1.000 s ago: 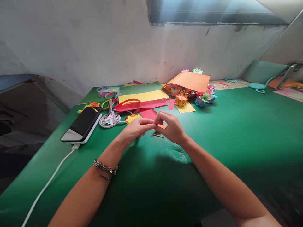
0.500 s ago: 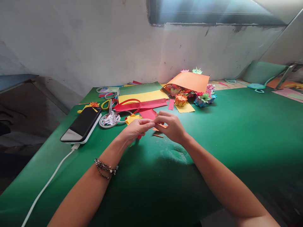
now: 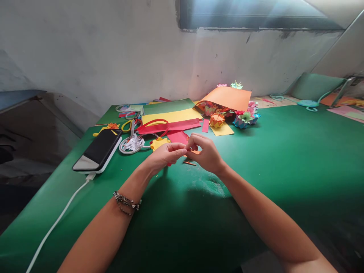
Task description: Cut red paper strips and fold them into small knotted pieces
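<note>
Fingers of the right hand (image 3: 207, 153) curl in more than half a second ago, while the left hand (image 3: 160, 156) sits almost where it was and the red piece (image 3: 169, 164) peeking out beneath it has shifted slightly right. Both hands are narrow, thumb against finger, meeting tip to tip above the middle of the green surface (image 3: 284, 151); the left hand has the red piece tucked under its fingers, but what lies between the touching tips is too small to see, and I cannot tell whether the right hand holds anything. Below the right hand lies an orange scrap (image 3: 196, 152), with a thin brown stick (image 3: 189, 163) just to its near side. Just beyond the left hand is a yellow paper flower (image 3: 159, 143), and left of that a silver ring (image 3: 128, 152) with white scraps inside. Farther left rests a phone (image 3: 101, 146), black side up, a white cable (image 3: 61, 216) running from its near end toward the near left. On the far side lies a yellow sheet (image 3: 172, 115); to its right an orange sheet (image 3: 227, 97) covers part of a cluster of paper flowers, an orange-and-yellow flower (image 3: 217, 120) near its lower edge
</note>
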A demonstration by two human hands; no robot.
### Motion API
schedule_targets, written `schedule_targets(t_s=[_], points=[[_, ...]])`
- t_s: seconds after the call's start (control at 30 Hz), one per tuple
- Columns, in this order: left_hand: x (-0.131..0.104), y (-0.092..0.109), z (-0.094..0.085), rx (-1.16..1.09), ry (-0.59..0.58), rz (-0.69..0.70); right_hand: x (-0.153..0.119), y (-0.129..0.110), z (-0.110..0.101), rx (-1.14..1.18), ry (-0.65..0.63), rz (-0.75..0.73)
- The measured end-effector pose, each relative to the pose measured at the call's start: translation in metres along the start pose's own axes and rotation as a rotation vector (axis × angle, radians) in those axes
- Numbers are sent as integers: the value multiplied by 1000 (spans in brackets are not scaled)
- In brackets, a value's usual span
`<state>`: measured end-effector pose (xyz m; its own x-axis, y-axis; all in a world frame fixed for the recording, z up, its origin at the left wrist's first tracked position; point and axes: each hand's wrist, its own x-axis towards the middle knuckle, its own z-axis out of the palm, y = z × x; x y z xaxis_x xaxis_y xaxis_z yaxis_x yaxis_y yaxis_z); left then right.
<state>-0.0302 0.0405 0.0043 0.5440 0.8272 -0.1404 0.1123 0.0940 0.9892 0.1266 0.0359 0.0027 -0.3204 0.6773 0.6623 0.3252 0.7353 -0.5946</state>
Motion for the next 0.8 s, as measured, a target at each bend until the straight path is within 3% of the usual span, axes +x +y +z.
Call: schedule_targets(t_s=[0.2,0.5,0.8], points=[[-1,2,1,-23,31,-15,0,-1,0,1,19,9],[-2,6,0,-81,107,-59,0,3,-4,-102,8,-132],[0,3,-3,-42,91,-40,-1,7,-4,-142,-21,-199]])
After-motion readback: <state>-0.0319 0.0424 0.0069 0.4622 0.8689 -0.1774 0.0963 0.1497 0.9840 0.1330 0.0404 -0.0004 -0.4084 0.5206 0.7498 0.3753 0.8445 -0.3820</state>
